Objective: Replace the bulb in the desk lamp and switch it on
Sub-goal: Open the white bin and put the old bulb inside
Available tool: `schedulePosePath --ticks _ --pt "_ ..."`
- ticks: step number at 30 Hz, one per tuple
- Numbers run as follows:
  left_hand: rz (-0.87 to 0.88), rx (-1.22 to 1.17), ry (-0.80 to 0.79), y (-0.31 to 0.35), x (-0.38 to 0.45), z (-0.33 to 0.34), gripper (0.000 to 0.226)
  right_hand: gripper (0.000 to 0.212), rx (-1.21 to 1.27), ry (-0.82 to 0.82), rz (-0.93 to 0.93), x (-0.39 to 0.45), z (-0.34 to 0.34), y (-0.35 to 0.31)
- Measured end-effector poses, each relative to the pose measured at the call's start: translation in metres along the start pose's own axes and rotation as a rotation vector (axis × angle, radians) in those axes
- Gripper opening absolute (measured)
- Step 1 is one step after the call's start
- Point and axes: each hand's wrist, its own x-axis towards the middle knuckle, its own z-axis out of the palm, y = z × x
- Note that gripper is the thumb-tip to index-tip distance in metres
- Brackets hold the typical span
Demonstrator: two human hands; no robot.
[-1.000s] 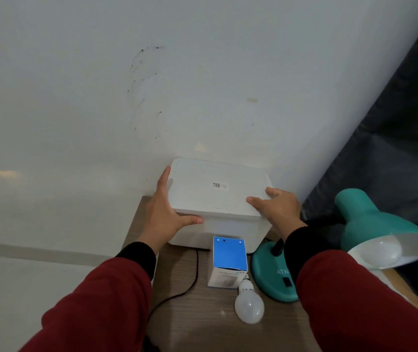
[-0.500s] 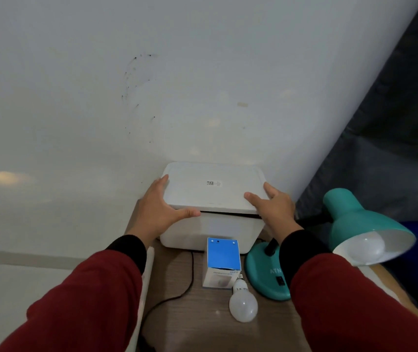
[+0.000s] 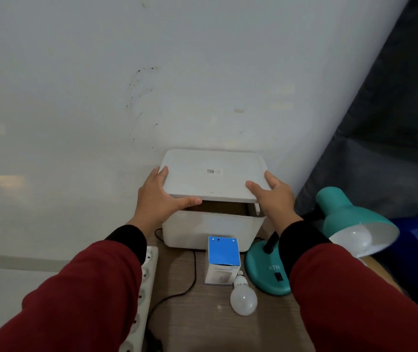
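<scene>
A teal desk lamp (image 3: 270, 273) stands at the right of the wooden table, its shade (image 3: 347, 214) tilted right with a white bulb (image 3: 352, 237) in it. A loose white bulb (image 3: 243, 298) lies in front of a blue-topped bulb carton (image 3: 223, 252). Behind them stands a white storage box (image 3: 208, 229). Its white lid (image 3: 213, 174) is raised at the front, showing a dark gap. My left hand (image 3: 159, 199) grips the lid's left edge and my right hand (image 3: 274, 196) grips its right edge.
A white power strip (image 3: 142, 293) lies along the table's left edge, and a black cable (image 3: 192, 278) runs across the table (image 3: 203, 323) toward the box. A white wall rises right behind the box. Dark fabric hangs at the right.
Both hands have lifted the lid's front edge off the box, opening a gap. The view has tilted down, so more of the table shows.
</scene>
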Motion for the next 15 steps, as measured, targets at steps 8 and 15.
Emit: schedulePosePath --ticks 8,15 --pt "0.060 0.089 -0.022 0.013 -0.059 -0.025 0.114 0.069 -0.003 -0.001 -0.004 -0.068 -0.021 0.008" --pt "0.077 0.134 -0.074 0.003 -0.154 -0.025 0.115 0.070 -0.080 -0.013 0.040 -0.158 -0.047 0.054"
